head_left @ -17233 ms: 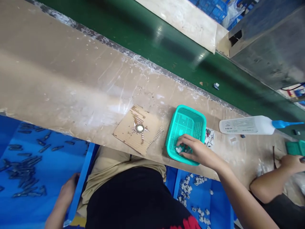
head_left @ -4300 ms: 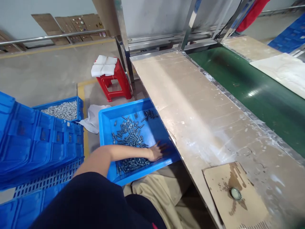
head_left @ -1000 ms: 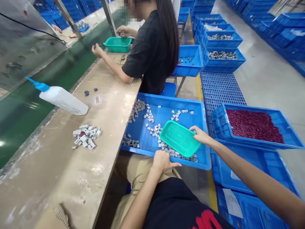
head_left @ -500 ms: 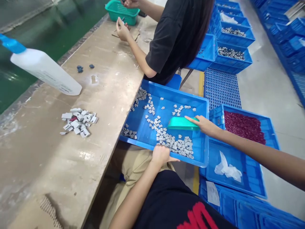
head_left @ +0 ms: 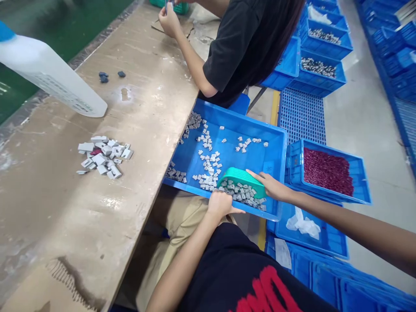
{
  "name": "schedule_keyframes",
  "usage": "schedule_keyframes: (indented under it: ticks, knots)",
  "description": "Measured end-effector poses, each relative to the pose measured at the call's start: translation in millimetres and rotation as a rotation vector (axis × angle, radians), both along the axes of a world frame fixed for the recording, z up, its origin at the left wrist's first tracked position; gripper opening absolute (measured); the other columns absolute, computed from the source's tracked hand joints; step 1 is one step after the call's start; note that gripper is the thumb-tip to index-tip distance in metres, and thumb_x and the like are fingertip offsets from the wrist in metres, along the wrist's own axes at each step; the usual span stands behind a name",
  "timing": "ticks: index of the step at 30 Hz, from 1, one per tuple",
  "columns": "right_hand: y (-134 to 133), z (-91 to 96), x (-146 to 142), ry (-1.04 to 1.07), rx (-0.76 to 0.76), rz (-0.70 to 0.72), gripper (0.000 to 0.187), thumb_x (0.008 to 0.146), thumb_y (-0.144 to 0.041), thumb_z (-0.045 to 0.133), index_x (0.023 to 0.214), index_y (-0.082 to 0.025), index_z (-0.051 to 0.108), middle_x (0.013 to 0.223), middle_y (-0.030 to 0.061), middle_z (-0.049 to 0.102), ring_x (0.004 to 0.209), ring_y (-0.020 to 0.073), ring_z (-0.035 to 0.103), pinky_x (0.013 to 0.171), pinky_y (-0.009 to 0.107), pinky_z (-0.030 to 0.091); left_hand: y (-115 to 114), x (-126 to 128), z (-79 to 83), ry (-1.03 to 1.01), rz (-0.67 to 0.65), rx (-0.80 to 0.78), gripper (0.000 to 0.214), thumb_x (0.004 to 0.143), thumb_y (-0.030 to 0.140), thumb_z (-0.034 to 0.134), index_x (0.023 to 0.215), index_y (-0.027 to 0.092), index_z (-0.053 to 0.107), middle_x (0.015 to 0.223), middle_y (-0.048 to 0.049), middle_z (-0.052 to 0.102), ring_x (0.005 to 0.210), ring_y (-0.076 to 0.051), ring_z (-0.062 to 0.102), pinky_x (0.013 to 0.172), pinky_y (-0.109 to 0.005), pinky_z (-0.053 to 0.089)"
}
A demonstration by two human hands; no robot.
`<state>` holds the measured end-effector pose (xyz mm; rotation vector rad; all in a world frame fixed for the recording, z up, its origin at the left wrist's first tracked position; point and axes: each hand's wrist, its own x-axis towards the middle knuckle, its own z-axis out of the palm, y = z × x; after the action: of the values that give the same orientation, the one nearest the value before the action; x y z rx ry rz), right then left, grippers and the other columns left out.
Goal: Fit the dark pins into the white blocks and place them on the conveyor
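My right hand [head_left: 271,185] grips a small teal mesh basket [head_left: 238,176], tipped on edge over a heap of small grey plastic parts [head_left: 242,193]. The heap lies at the near edge of a blue tray [head_left: 274,143] resting on my lap beside the bench. My left hand [head_left: 219,203] is closed on that tray's near rim, fingers curled over the edge. More grey parts lie scattered across the tray floor.
A loose pile of grey parts [head_left: 102,155] and a white squeeze bottle [head_left: 52,78] lie on the worn bench [head_left: 139,99]. A person in a black shirt [head_left: 243,43] works further along it. Blue bins hold dark red parts [head_left: 326,170] and a white rag [head_left: 303,224].
The basket has come down and toward me, from flat above the tray to tipped against the heap of grey parts at the near edge. My left hand stays on the rim.
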<state>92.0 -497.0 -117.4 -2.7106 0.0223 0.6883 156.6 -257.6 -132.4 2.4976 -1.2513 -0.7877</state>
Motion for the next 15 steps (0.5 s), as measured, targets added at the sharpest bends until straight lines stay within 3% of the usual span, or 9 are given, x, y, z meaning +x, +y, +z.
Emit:
schedule_keyframes:
  ticks: [5,10,15]
  knots:
    - [17.5,0.4,18.0,0.027,0.112,-0.005,0.085,0.070,-0.002,0.036,0.149,-0.024,0.016,0.087,0.0064,0.048,0.074,0.0210,0.050,0.072,0.033,0.046,-0.6,0.5,-0.6,-0.005,0.005,-0.011,0.088,0.062,0.087,0.038,0.077,0.007,0.072,0.069,-0.0203,0.067,0.071,-0.031,0.065,0.065,-0.036,0.044]
    - [56.5,-3.5,45.9,0.060,0.258,-0.050,0.093,0.065,-0.003,0.040,0.150,-0.024,0.009,0.097,0.0091,0.052,0.086,0.0240,0.054,0.079,0.036,0.046,0.7,-2.2,-4.2,-0.033,0.002,-0.058,0.087,0.064,0.085,0.039,0.082,0.006,0.072,0.076,-0.0208,0.067,0.076,-0.031,0.065,0.068,-0.036,0.044]
    - [93.7,-8.0,95.7,0.107,0.499,-0.114,0.090,0.056,-0.001,0.044,0.143,-0.022,0.033,0.119,0.0118,0.054,0.108,0.0278,0.051,0.093,0.038,0.042,2.3,-4.1,-9.6,-0.081,-0.022,-0.117,0.080,0.071,0.079,0.040,0.089,0.007,0.068,0.093,-0.0196,0.065,0.090,-0.030,0.061,0.074,-0.035,0.043]
